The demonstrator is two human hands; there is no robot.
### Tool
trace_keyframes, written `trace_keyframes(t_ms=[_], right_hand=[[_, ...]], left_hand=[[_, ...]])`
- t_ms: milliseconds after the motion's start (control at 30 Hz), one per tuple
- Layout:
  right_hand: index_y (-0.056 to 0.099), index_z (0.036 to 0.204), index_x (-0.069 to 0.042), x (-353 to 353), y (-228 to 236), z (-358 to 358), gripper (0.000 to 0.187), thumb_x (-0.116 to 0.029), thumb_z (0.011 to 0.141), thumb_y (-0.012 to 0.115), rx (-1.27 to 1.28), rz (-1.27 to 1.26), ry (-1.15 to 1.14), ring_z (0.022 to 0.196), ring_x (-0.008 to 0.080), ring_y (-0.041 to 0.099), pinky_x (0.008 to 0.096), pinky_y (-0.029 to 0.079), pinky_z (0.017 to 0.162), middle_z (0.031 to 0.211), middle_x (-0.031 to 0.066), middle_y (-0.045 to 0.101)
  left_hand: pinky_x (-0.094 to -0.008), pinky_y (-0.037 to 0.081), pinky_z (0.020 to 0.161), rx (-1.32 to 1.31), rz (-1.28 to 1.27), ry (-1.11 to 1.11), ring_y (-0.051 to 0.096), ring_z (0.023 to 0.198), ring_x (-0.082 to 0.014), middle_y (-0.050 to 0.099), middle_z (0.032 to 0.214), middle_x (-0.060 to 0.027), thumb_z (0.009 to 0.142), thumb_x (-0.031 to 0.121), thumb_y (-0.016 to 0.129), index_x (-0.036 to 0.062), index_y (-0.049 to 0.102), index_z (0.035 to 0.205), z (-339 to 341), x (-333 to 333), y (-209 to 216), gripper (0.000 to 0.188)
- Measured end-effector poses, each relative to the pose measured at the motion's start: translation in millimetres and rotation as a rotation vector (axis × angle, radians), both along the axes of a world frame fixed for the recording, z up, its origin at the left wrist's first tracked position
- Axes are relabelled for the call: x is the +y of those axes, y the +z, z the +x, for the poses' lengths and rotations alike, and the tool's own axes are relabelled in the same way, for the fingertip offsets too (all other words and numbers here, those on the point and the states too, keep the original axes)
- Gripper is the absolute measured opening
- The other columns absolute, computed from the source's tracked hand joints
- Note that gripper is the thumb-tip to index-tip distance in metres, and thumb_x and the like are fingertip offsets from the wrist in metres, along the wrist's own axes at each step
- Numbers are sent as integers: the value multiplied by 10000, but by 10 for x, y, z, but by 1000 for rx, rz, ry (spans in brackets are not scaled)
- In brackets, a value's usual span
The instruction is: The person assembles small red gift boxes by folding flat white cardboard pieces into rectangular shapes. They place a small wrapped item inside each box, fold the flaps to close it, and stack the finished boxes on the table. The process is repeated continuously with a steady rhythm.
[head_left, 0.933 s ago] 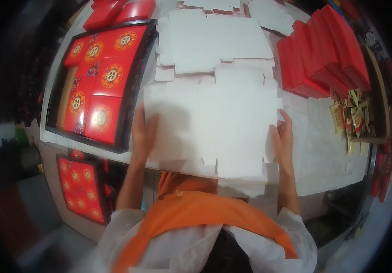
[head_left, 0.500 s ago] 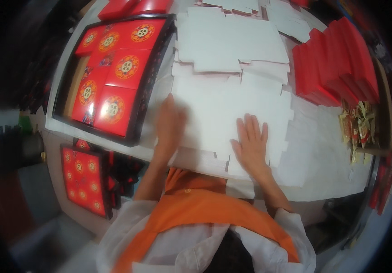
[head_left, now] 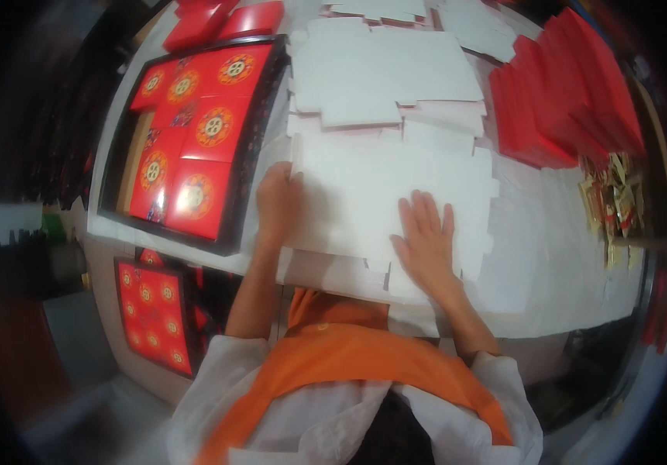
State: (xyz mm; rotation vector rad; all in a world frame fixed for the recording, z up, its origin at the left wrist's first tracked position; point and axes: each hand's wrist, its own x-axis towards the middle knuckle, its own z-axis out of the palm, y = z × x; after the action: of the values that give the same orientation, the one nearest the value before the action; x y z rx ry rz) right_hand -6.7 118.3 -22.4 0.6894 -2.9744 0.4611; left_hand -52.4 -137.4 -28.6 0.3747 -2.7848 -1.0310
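A flat, matte white card blank (head_left: 364, 182) with notched, tabbed edges is lying on the white-covered worktop (head_left: 550, 263) directly in front of a person who is wearing an orange apron (head_left: 357, 349) over white clothing, its far side meeting similar white card pieces (head_left: 384, 70) with stepped outlines. The right hand (head_left: 426, 240) is resting palm down on the blank, its fingers spread and nearly straight, its thumb angling out to the left, grasping nothing. The left hand (head_left: 278, 205) is curling its fingers inward at the blank's left edge, its forearm rising from below; blur is softening the fingers, and whether they are gripping the card is impossible to tell. At left, a black-rimmed tray (head_left: 253, 147) is holding glossy red boxes (head_left: 225, 147) bearing round orange-and-gold medallions, light glaring off the nearest. At right, smooth red box-shaped pieces (head_left: 562, 93) are standing in a slanting row near crinkled, gold-coloured packets (head_left: 616, 198). More white card and red boxes are being cut off at the upper edge, while dark, indistinct shapes are filling the left margin.
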Motion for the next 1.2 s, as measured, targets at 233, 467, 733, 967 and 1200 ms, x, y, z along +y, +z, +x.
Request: trace_keyframes(t_ms=[233, 467, 733, 967, 1200], right_hand=[[407, 1205, -15, 228, -27, -52, 480, -209, 791, 552, -5, -305, -23, 1224, 322, 281, 472, 171, 1010, 1303, 179, 328], [422, 1188, 13, 697, 205, -172, 427, -99, 792, 537, 224, -595, -424, 1189, 315, 334, 383, 269, 981, 1277, 179, 363], [414, 1211, 23, 1114, 568, -236, 393, -81, 843, 504, -518, -1279, -518, 881, 90, 513, 216, 407, 783, 988, 57, 562], [403, 1205, 60, 1143, 453, -241, 441, -116, 824, 537, -606, -858, -391, 747, 65, 502, 182, 402, 691, 849, 42, 568], [418, 1206, 24, 921, 591, -231, 443, -137, 817, 553, -775, -892, -399, 779, 74, 501, 201, 407, 709, 873, 41, 569]], left_hand=[[-277, 400, 779, -140, 988, -21, 490, 892, -149, 541, 945, -78, 819, 90, 481, -50, 482, 1056, 96, 171, 866, 275], [-284, 450, 777, -102, 903, -173, 551, 901, -194, 559, 1002, -141, 748, 5, 481, -57, 421, 1168, 290, 50, 992, 429], [-403, 349, 942, 52, 1535, -133, 407, 1143, -278, 410, 1232, -176, 820, 338, 479, -9, 307, 1277, 449, -104, 750, 599], [-412, 163, 1045, 2, 978, -832, 199, 1292, -261, 188, 1405, -128, 728, 240, 646, 42, 197, 1347, 105, 246, 829, 789], [-268, 353, 904, -291, 375, -832, 445, 1065, -190, 457, 1165, -125, 653, 166, 722, 11, 370, 1205, -202, 600, 777, 672]])
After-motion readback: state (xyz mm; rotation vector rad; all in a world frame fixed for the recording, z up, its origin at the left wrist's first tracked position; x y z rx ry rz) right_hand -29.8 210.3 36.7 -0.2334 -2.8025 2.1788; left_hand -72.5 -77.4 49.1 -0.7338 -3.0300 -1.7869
